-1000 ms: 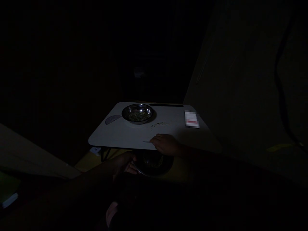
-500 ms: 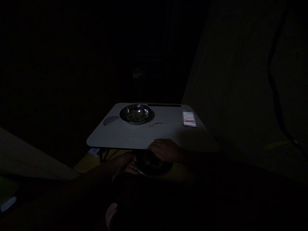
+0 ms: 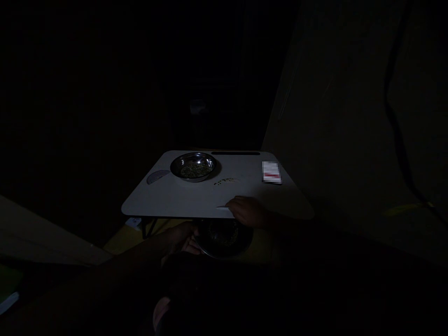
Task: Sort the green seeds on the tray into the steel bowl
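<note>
Below the near edge of the table, my left hand point(image 3: 189, 238) grips the left rim of a dark metal bowl point(image 3: 220, 252), which has a scatter of small grains inside. My right hand point(image 3: 247, 210) is over the table's front edge, above the bowl, fingers closed on a thin pale flat piece point(image 3: 221, 206). Its kind is too dark to make out; a pointed end sticks out to the left. Just beyond it, a short streak of small greenish grains point(image 3: 224, 181) lies on the tabletop. Shadow hides much of both hands.
A shiny steel bowl point(image 3: 193, 177) with many grains stands at the back left of the white folding table point(image 3: 175, 198). Beside it is a half-round printed mark point(image 3: 157, 176). A blurred white packet point(image 3: 271, 172) lies at right. A wall point(image 3: 332, 140) rises on the right.
My right hand has moved slightly right and up from the bowl, and the thin pale piece now shows beyond its fingers. My left hand keeps the bowl in place. The view has shifted slightly.
</note>
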{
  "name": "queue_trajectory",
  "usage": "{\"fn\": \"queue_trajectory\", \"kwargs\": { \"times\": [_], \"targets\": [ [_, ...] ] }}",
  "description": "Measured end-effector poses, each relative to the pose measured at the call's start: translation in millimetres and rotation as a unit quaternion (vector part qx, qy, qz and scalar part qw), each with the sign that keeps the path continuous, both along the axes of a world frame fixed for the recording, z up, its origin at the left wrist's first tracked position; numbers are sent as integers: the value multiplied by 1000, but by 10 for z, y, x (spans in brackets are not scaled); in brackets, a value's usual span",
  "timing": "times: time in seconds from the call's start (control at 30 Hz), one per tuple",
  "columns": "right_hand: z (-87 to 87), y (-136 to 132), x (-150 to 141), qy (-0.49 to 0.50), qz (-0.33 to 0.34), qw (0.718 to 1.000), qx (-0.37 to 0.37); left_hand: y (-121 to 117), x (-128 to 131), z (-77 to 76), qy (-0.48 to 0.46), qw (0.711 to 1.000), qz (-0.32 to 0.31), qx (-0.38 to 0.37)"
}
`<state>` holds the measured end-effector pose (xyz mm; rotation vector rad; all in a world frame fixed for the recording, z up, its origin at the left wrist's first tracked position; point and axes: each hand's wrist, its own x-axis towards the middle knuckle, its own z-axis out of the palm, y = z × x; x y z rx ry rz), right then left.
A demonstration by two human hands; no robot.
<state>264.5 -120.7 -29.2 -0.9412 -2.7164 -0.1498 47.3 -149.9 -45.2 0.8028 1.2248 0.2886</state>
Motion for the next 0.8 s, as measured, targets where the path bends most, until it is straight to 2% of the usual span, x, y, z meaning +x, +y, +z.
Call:
{"fn": "queue_trajectory", "kwargs": {
  "times": [0.4, 0.8],
  "targets": [
    [-33, 432, 190, -66, -168, 982, 47, -23, -62, -13, 5, 1000, 12, 3],
    [-124, 626, 123, -69, -179, 979, 71, -25, -101, 9, 0, 1000, 11, -4]
  ]
}}
